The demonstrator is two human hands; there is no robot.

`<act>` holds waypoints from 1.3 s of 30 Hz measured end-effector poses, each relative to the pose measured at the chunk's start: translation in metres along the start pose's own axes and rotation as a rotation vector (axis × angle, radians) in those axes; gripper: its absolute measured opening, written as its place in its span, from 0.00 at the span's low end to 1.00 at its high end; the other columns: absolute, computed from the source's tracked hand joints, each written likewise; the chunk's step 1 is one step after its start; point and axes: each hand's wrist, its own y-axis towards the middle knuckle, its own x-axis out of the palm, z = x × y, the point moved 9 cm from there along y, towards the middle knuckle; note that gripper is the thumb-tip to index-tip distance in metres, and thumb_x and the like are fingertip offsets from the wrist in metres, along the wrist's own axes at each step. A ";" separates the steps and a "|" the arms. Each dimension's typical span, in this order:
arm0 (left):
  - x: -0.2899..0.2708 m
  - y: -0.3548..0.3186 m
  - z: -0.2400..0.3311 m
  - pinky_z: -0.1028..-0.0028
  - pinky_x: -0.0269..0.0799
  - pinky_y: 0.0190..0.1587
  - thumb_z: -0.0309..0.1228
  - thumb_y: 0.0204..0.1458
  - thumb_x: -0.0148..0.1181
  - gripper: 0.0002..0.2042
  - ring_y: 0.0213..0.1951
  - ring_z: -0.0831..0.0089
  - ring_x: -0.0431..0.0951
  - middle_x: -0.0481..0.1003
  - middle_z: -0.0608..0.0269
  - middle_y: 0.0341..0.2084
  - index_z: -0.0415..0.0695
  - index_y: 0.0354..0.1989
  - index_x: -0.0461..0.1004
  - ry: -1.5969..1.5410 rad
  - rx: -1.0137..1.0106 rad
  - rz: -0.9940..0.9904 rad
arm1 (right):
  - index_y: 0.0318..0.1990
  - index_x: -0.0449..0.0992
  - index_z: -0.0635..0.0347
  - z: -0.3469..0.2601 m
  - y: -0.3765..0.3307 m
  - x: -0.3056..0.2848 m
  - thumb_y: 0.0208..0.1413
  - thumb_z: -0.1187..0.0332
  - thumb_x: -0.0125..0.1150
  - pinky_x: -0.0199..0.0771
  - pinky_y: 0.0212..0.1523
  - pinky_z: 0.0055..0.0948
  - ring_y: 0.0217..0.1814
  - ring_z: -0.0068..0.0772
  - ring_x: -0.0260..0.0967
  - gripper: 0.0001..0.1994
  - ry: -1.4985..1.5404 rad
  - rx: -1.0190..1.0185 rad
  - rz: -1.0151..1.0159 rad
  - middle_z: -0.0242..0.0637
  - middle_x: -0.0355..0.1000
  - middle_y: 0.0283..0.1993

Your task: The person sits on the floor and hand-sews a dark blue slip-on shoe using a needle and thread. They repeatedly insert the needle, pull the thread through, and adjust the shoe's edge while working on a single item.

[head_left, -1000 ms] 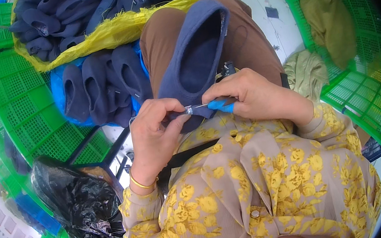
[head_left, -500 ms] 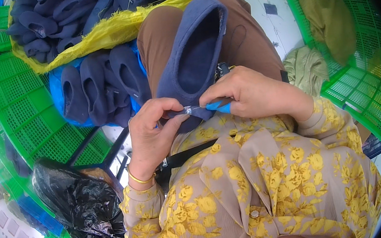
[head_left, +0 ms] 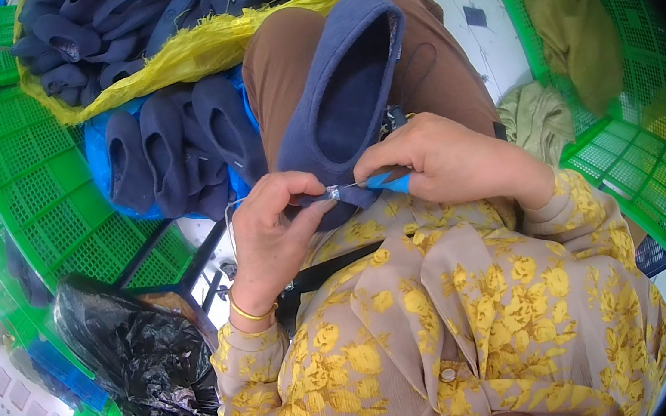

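Navy felt slipper (head_left: 341, 93) lies across the lap (toe toward twelve o'clock), its heel pinched shut in the left hand (head_left: 275, 226). At three o'clock the right hand (head_left: 447, 159) clamps a blue-handled tool (head_left: 386, 182), tip at the heel: apparently mid-trimming, needing steady aim.

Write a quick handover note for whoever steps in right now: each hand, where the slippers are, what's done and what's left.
Left hand: pinches the heel edge of the navy slipper lying on the lap.
Right hand: grips a blue-handled tool, metal tip at that heel edge.
Other slippers: a row on the blue sheet, a pile on the yellow sheet.
Done: cannot tell from here.
Left: probably finishing this heel; how many slippers remain is unclear.
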 end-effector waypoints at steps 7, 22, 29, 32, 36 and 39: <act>-0.001 -0.004 0.001 0.77 0.70 0.39 0.13 0.40 0.64 0.09 0.34 0.74 0.76 0.75 0.64 0.29 0.39 0.28 0.73 -0.031 0.160 0.014 | 0.41 0.76 0.60 0.003 -0.001 0.006 0.39 0.85 0.51 0.73 0.36 0.34 0.34 0.45 0.74 0.19 0.001 0.033 -0.035 0.45 0.74 0.31; 0.000 -0.007 -0.010 0.76 0.70 0.40 0.12 0.40 0.65 0.10 0.36 0.72 0.75 0.75 0.62 0.31 0.38 0.29 0.73 -0.138 0.126 0.031 | 0.47 0.74 0.59 0.009 0.001 0.020 0.41 0.86 0.49 0.75 0.40 0.32 0.40 0.45 0.76 0.22 0.028 0.041 -0.089 0.45 0.76 0.37; 0.002 -0.005 -0.014 0.79 0.70 0.40 0.15 0.42 0.66 0.10 0.35 0.78 0.75 0.76 0.65 0.31 0.39 0.32 0.75 -0.131 0.011 0.023 | 0.48 0.73 0.58 0.013 0.002 0.030 0.41 0.86 0.49 0.74 0.41 0.34 0.41 0.47 0.75 0.23 0.049 0.022 -0.059 0.45 0.76 0.39; 0.000 -0.002 -0.009 0.79 0.72 0.33 0.18 0.41 0.68 0.11 0.31 0.75 0.77 0.77 0.64 0.29 0.41 0.35 0.77 -0.051 0.064 0.056 | 0.49 0.72 0.59 0.012 0.003 0.030 0.41 0.86 0.50 0.73 0.41 0.35 0.42 0.48 0.74 0.23 0.082 -0.020 -0.041 0.45 0.75 0.39; 0.001 -0.001 -0.009 0.79 0.72 0.34 0.18 0.41 0.68 0.13 0.31 0.75 0.77 0.77 0.64 0.30 0.42 0.37 0.77 -0.052 0.064 0.048 | 0.49 0.73 0.61 0.009 0.001 0.026 0.40 0.86 0.50 0.73 0.44 0.35 0.45 0.49 0.74 0.24 0.068 -0.036 -0.014 0.47 0.76 0.43; 0.000 0.000 -0.009 0.79 0.73 0.35 0.18 0.41 0.68 0.14 0.32 0.75 0.78 0.77 0.64 0.30 0.42 0.38 0.77 -0.061 0.044 0.038 | 0.49 0.73 0.62 0.007 -0.002 0.023 0.40 0.87 0.51 0.74 0.46 0.35 0.47 0.48 0.75 0.25 0.066 -0.049 -0.005 0.47 0.76 0.45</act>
